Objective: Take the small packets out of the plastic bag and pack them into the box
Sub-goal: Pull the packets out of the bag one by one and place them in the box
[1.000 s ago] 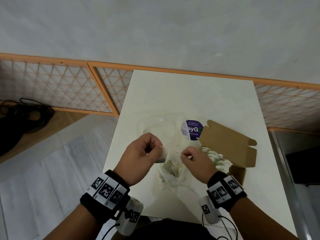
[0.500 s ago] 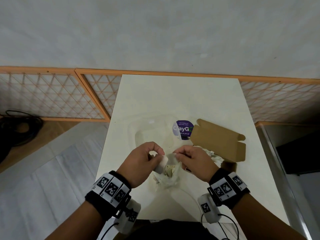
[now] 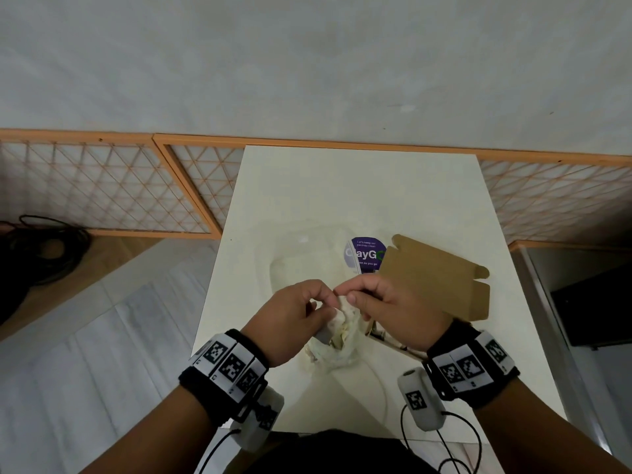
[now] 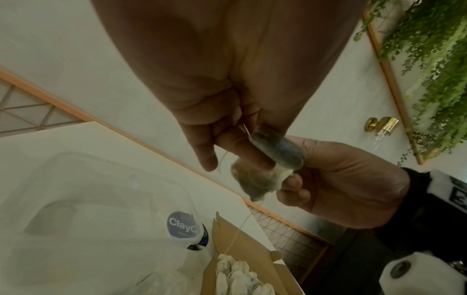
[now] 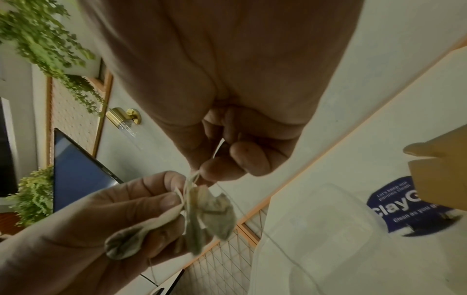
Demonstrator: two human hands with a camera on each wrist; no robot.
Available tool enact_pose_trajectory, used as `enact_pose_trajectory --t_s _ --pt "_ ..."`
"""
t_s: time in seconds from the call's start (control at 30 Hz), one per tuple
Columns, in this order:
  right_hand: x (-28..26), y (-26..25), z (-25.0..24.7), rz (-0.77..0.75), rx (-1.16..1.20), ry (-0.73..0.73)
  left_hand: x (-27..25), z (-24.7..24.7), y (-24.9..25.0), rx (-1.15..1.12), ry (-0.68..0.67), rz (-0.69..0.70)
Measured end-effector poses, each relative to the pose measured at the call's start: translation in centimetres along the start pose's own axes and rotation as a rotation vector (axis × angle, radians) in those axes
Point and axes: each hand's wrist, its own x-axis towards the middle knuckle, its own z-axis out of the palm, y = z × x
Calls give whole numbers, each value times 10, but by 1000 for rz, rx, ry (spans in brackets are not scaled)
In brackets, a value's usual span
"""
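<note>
Two or three small tea-bag-like packets [image 5: 215,213] with thin strings hang between my hands above the crumpled plastic bag [image 3: 337,354], which lies on the table with more packets inside. My left hand [image 3: 326,304] grips one packet [image 4: 275,151] in its curled fingers. My right hand [image 3: 349,295] pinches the packets' strings [image 5: 194,177] between thumb and forefinger, right against the left hand. The brown cardboard box [image 3: 434,278] stands open just right of my hands, its lid flap raised. Several white packets [image 4: 240,275] lie in it.
A clear plastic container [image 3: 301,258] with a purple round sticker [image 3: 364,253] sits behind my hands on the white table [image 3: 359,193]. A lattice fence and wall stand beyond the table's far edge. Black cables [image 3: 41,248] lie on the floor at the left.
My hands have closed in on each other and now touch around the packets. The right hand moved left and up from the bag to the strings.
</note>
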Motion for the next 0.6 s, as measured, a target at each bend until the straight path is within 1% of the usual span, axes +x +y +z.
enact_pose_trajectory --t_s 0.13,0.27,0.4,0.6 --pt "0 -14 -3 -18 100 53 -1 -2 6 -82 47 54" --pt "0 -22 -8 -48 117 123 -2 -4 9 -203 81 84" --pt "-1 -23 -13 -10 133 184 -2 -6 10 -278 96 95" --pt "-10 -28 -9 49 204 120 -4 -7 9 -291 119 109"
